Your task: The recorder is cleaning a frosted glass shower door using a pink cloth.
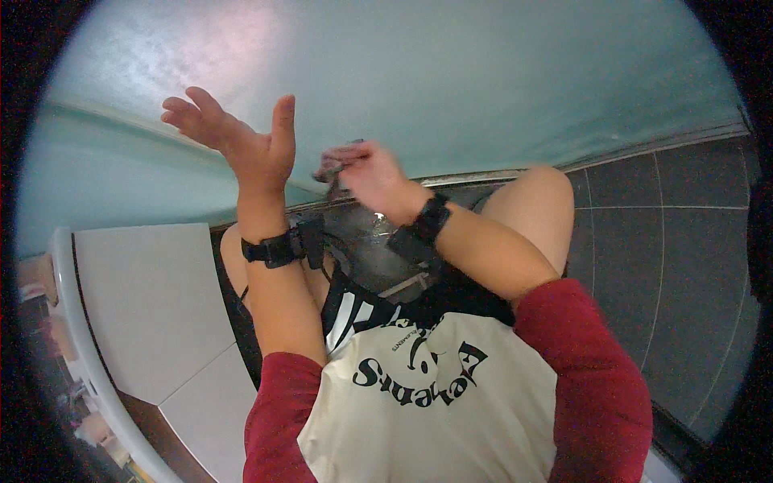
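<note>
My left hand (262, 153) is raised in front of the pale blue-green panel, fingers and thumb spread, with nothing in it. To its right and a little lower, my right hand (377, 181) is smeared by motion. Its fingers are bent round a small, dark, crumpled thing (331, 174) that hangs down like a rag; blur hides its exact kind. I cannot tell whether this thing touches the panel. Black strapped devices sit on both my wrists, the left one (274, 250) and the right one (427, 221).
The large blue-green panel (499, 88) rises close ahead, with a rail (628, 150) along its foot. Dark grey floor tiles (624, 233) lie at the right. A white cabinet (145, 298) with a curved pale rim (68, 298) stands close on the left, small items beyond it. My bent knees are near the panel.
</note>
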